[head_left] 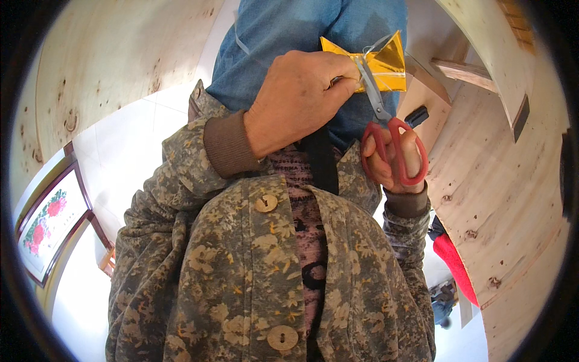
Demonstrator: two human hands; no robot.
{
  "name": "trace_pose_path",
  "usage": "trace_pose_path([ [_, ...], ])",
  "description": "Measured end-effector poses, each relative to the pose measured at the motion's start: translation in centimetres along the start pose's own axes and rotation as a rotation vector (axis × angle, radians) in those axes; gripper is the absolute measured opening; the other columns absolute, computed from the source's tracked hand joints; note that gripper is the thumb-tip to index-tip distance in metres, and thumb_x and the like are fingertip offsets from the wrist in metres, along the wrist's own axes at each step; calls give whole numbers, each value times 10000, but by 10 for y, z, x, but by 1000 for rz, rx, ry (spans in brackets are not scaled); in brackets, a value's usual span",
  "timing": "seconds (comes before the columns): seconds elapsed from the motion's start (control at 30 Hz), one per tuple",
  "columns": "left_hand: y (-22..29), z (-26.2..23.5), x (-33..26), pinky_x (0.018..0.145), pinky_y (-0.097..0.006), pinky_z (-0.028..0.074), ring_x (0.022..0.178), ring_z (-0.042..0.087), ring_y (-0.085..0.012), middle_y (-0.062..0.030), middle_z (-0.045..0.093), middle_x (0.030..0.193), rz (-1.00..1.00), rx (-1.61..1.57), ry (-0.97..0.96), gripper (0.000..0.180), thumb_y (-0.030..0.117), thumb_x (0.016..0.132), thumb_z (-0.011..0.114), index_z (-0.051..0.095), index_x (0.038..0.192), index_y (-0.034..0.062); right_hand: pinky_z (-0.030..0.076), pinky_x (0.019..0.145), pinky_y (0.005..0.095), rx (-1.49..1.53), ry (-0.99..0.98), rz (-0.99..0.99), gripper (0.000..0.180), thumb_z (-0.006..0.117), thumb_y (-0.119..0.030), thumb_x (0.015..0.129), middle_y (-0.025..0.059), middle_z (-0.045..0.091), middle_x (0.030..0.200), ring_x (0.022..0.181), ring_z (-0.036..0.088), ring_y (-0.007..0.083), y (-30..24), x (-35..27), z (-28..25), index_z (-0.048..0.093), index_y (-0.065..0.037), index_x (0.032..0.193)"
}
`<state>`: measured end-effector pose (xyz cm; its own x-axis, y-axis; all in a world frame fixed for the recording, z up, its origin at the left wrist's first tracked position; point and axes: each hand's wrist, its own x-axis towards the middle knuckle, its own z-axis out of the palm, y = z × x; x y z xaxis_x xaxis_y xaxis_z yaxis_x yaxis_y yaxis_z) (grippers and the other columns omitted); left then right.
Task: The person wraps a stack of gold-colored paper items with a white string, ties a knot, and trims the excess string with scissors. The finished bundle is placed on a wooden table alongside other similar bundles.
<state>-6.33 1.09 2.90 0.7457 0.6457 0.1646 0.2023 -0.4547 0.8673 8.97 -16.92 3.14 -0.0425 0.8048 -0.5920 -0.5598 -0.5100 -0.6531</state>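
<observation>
My left hand (295,99) is closed in a pinch on a shiny gold foil piece (391,69), folded with pointed corners that flare out past my fingers. Part of the foil is hidden behind the hand. A thin pale string (379,43) loops up at the foil's middle. My right hand (410,151) has its fingers through the red handles of a pair of scissors (379,108). Their metal blades point up and lie against the foil, beside my left fingertips. Whether the blades are around the string I cannot tell.
Under the foil are legs in blue jeans (283,42). Pale wooden boards (114,66) stand on the left, with another wooden panel (506,223) on the right. A brown cardboard box (425,99) sits behind the scissors. A framed flower picture (51,226) is at far left.
</observation>
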Motion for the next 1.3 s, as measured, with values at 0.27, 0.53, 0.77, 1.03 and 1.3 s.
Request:
trace_pose_path([
  [0.27,-1,-1,-1,550,-406,478,651,629,-348,-161,637,739,-17,-2,-6,119,159,870,643,661,849,44,296,456,223,4,5,-6,882,341,-815,865,19,461,498,431,394,117,1,0,-1,604,24,940],
  [0.53,3,-21,3,598,-268,475,656,624,-155,-84,693,806,-143,-127,-150,100,112,867,678,697,910,23,288,456,220,-18,-15,7,912,335,-840,842,34,502,524,425,399,118,1,-3,-9,600,26,945],
  [0.77,-21,-140,104,643,-310,482,723,617,-172,-53,671,841,283,407,53,119,156,851,720,723,927,64,315,472,241,-37,-79,-53,867,364,-791,869,44,494,525,453,431,138,-8,0,-10,600,41,930],
  [1.03,-21,-271,312,632,-295,498,717,612,-170,-93,637,868,443,151,29,217,177,966,560,666,923,-7,311,501,247,57,-132,-38,806,409,-735,899,59,513,558,487,427,135,-10,1,-13,591,46,984],
  [1.3,0,-291,434,665,-323,543,736,656,-188,-85,663,799,360,-360,830,197,150,937,563,681,914,-6,334,514,226,124,-177,36,803,473,-731,878,45,541,642,528,461,120,-10,-2,-23,587,46,1042],
])
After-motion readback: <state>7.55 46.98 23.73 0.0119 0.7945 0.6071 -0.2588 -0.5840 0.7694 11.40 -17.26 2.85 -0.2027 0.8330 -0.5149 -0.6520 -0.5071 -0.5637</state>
